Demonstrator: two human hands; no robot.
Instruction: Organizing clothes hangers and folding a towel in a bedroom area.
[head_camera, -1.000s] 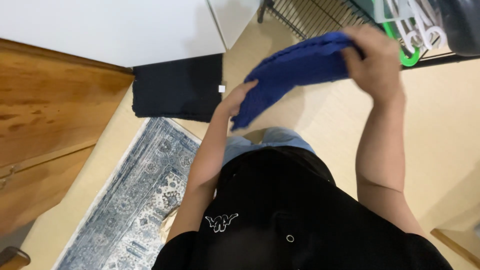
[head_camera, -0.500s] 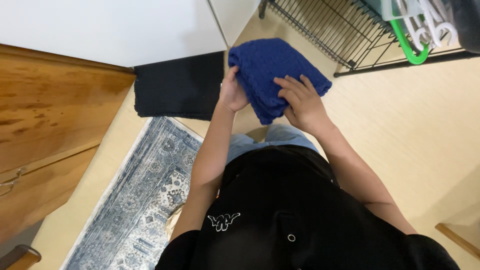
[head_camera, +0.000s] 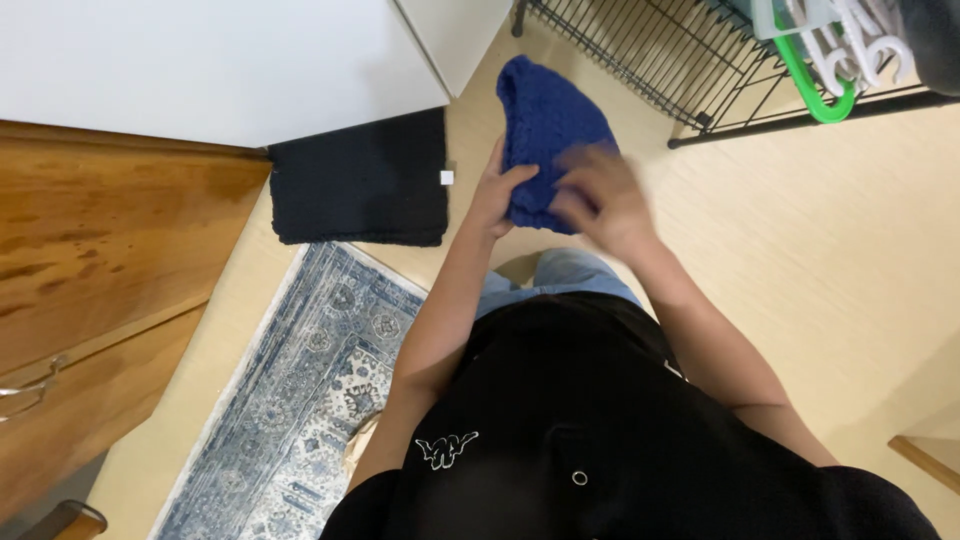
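Two hands work one folded blue knitted cloth (head_camera: 548, 135) in the head view; left hand (head_camera: 497, 190) grips its lower edge, right hand (head_camera: 598, 195), blurred, presses its front; bundle now narrower than before, held above the floor near a black mat (head_camera: 365, 180).

right hand (head_camera: 598, 200) blurred; hangers (head_camera: 830, 50) cut off

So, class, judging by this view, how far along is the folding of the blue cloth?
Done: the blue cloth is already gathered into a compact, layered bundle rather than spread out. In hand: the left hand pinches its lower left edge while the right hand, blurred, lies across its lower front. Left: it is held in the air, not yet set down. A black cloth lies flat on the floor beside the rug.
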